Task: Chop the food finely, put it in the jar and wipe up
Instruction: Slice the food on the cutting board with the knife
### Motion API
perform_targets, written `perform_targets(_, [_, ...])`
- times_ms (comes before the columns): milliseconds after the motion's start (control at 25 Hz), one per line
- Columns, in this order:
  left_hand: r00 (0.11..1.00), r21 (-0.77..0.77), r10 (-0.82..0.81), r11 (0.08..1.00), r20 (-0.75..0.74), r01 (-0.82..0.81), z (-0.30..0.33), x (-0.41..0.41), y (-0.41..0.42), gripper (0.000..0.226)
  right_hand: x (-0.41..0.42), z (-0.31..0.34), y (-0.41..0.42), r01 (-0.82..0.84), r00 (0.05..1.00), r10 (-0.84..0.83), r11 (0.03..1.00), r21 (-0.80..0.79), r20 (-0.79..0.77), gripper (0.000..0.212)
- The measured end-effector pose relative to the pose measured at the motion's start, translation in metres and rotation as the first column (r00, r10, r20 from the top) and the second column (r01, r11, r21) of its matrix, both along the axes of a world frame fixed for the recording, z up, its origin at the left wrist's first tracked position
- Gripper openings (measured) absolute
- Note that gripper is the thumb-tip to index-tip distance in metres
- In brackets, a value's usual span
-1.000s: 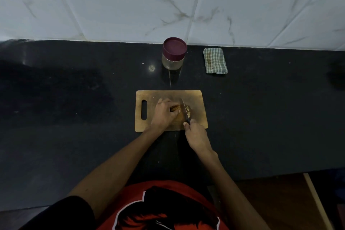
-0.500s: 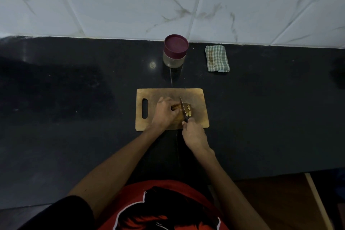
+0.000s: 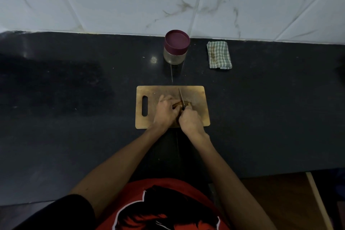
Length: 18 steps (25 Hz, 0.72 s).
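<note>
A wooden chopping board (image 3: 197,95) with a handle slot lies on the black counter. My left hand (image 3: 165,111) holds a small brown piece of food (image 3: 177,104) down on the board with curled fingers. My right hand (image 3: 190,120) grips a knife (image 3: 181,97), its blade pointing away from me and resting across the food. A few cut bits (image 3: 189,104) lie just right of the blade. Behind the board stands a glass jar (image 3: 176,47) with its maroon lid on. A folded green checked cloth (image 3: 218,54) lies to the jar's right.
The black counter (image 3: 74,99) runs left and right, with a white marble-tiled wall (image 3: 130,0) behind it. A small pale spot (image 3: 153,59) sits left of the jar. The counter's front edge is near my body; wooden floor (image 3: 280,201) shows at lower right.
The knife and my right hand have shifted a little to the left along the food, closer to my left hand. The view has tilted slightly; jar and cloth have not moved.
</note>
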<state>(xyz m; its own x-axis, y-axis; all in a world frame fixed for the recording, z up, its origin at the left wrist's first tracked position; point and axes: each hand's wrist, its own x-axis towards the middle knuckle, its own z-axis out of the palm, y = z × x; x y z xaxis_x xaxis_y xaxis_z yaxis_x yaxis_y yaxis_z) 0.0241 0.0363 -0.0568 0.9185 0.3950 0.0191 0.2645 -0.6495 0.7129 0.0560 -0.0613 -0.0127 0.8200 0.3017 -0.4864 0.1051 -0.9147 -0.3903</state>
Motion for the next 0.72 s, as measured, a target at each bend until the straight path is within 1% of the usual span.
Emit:
perform_targets(120, [1.0,-0.002,0.008,1.0,0.002,-0.008,0.001,-0.001,-0.002,0.026,-0.01,-0.005,-0.008,0.005,1.0,-0.005,1.0,-0.006,-0.016,0.021])
perform_targets(320, [1.0,-0.019,0.014,1.0,-0.005,-0.014,-0.001,-0.001,-0.001,0.029,-0.032,-0.005,-0.027,-0.018,1.0,0.018,1.0,-0.018,0.003,0.018])
perform_targets(440, [1.0,-0.012,0.004,1.0,-0.013,-0.004,-0.003,0.0,0.001,0.029,-0.02,-0.002,-0.017,-0.027,1.0,0.027,0.999,-0.032,0.012,0.02])
perform_targets(560, [1.0,-0.003,0.008,1.0,-0.003,-0.008,-0.002,0.001,-0.001,0.027,-0.003,0.001,-0.001,-0.014,1.0,0.014,1.0,-0.003,0.005,0.023])
perform_targets(720, [1.0,-0.006,0.017,1.0,0.005,-0.017,-0.002,-0.001,-0.003,0.027,-0.007,-0.002,-0.005,-0.015,1.0,0.015,1.0,0.002,0.003,0.022])
